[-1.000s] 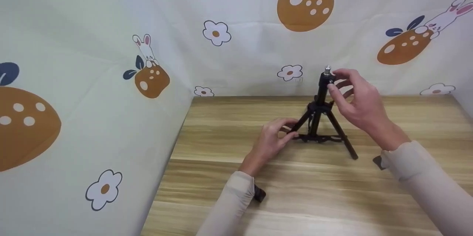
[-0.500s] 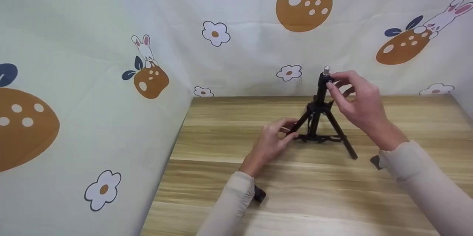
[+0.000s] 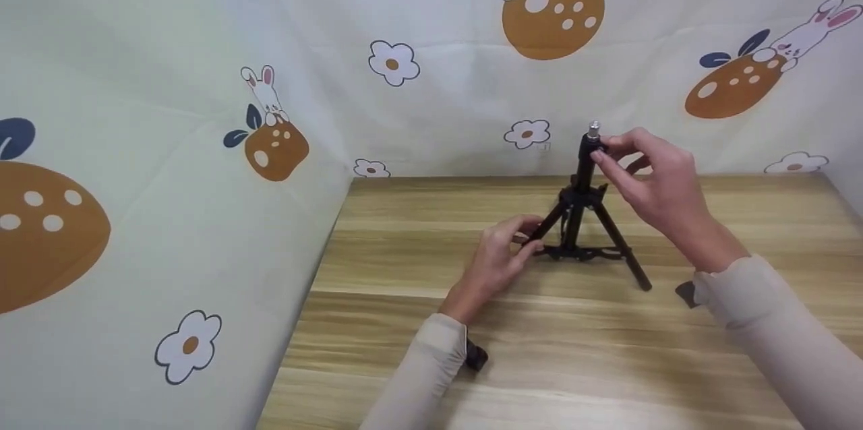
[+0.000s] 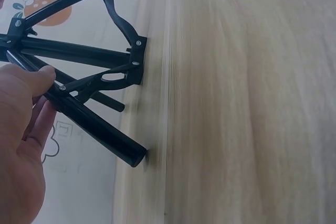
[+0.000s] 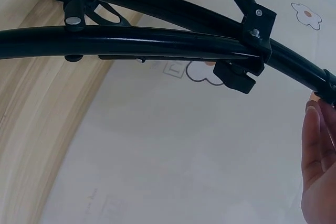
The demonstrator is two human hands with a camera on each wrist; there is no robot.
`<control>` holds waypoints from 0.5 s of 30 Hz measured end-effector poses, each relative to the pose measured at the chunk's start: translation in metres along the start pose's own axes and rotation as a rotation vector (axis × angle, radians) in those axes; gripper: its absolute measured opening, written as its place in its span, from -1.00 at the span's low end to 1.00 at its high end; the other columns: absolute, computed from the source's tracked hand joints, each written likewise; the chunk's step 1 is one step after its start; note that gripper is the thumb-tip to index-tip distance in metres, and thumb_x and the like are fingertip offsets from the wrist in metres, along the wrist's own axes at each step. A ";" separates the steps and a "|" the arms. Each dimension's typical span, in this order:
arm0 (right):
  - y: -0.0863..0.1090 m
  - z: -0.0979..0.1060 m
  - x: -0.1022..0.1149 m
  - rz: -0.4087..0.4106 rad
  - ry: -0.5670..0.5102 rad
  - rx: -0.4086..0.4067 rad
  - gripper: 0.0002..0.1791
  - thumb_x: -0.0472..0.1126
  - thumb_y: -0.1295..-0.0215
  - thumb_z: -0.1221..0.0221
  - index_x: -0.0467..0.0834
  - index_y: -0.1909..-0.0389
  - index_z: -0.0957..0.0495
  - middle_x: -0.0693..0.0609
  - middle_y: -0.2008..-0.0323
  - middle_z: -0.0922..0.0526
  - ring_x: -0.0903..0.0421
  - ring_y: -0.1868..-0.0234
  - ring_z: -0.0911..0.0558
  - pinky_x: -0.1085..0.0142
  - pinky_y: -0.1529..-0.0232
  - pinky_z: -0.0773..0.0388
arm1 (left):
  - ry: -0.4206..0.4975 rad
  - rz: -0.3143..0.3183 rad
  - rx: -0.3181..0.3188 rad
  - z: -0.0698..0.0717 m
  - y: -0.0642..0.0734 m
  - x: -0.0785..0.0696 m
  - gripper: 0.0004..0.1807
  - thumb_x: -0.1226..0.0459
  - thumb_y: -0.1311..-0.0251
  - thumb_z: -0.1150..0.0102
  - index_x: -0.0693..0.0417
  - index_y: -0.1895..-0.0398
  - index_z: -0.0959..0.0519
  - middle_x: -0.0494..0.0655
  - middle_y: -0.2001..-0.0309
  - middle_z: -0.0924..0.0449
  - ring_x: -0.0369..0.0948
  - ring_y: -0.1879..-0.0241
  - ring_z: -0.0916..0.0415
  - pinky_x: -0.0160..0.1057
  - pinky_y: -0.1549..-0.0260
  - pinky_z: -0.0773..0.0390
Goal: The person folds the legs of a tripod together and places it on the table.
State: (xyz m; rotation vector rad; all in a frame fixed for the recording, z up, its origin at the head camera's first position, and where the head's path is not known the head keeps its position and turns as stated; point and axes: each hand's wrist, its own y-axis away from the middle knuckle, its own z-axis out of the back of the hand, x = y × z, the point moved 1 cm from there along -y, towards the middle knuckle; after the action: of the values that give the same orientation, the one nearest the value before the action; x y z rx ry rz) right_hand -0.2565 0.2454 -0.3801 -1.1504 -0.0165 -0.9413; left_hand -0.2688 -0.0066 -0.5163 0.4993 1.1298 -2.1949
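A small black tripod (image 3: pixel 585 177) stands upright on the wooden table with its legs spread and a silver screw stud (image 3: pixel 594 129) on top. My left hand (image 3: pixel 497 258) grips the tripod's left leg between thumb and fingers; the left wrist view shows that leg (image 4: pixel 105 129) with the thumb across it. At the top of the column, my right hand (image 3: pixel 657 180) pinches the dark collar just below the stud. In the right wrist view, the fingers (image 5: pixel 313 140) touch the collar at the right edge, and a black knob (image 5: pixel 234 77) sits lower on the column.
The wood-grain table (image 3: pixel 377 335) meets a cream cloth backdrop (image 3: pixel 445 100) printed with rabbits, oranges and flowers behind and to the left. Dark objects show beside both wrists, one by the left cuff (image 3: pixel 476 354) and one by the right cuff (image 3: pixel 688 294).
My right fingers have closed in on the collar and shifted very slightly left along with the top of the tripod. The left hand keeps its hold on the leg.
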 end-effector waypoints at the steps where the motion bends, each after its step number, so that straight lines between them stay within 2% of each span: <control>1: 0.000 0.000 0.000 -0.003 0.001 0.001 -0.81 -0.25 -0.36 -0.48 -0.17 0.06 -0.76 0.00 0.16 -0.89 0.57 0.22 -0.64 0.78 0.25 -0.58 | -0.002 0.001 -0.001 0.000 0.000 -0.001 -0.63 0.33 -0.37 -0.45 0.18 -0.20 -0.65 0.01 0.02 -0.83 -0.22 0.00 -0.79 -0.43 -0.11 -0.77; 5: 0.000 0.000 -0.001 -0.011 0.000 0.012 -0.83 -0.24 -0.39 -0.47 -0.20 0.09 -0.76 0.00 0.13 -0.89 0.59 0.21 -0.65 0.77 0.25 -0.61 | 0.001 -0.001 -0.004 0.000 -0.001 -0.001 -0.63 0.38 -0.35 -0.46 0.18 -0.19 -0.65 -0.01 0.06 -0.83 -0.22 0.02 -0.79 -0.40 -0.10 -0.79; 10: 0.000 0.000 -0.001 -0.033 -0.029 0.013 -0.85 -0.25 -0.39 -0.46 -0.20 0.10 -0.77 0.00 0.14 -0.89 0.56 0.21 -0.68 0.74 0.25 -0.64 | 0.002 -0.013 -0.009 -0.002 -0.002 -0.001 -0.61 0.43 -0.32 -0.46 0.17 -0.19 -0.65 -0.01 0.05 -0.83 -0.24 0.02 -0.78 -0.47 -0.09 -0.76; 15: -0.001 0.001 0.000 -0.052 -0.049 0.012 -0.85 -0.23 -0.39 -0.47 -0.16 0.10 -0.78 0.02 0.15 -0.89 0.52 0.19 -0.69 0.74 0.25 -0.64 | 0.006 0.001 -0.014 -0.002 -0.002 -0.002 -0.60 0.44 -0.33 -0.45 0.18 -0.20 -0.65 0.01 0.02 -0.83 -0.22 0.02 -0.79 -0.47 -0.09 -0.76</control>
State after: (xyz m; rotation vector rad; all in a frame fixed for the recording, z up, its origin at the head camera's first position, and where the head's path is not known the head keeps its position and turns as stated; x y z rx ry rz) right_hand -0.2565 0.2457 -0.3793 -1.1664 -0.0915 -0.9573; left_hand -0.2685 -0.0037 -0.5155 0.5003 1.1466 -2.1847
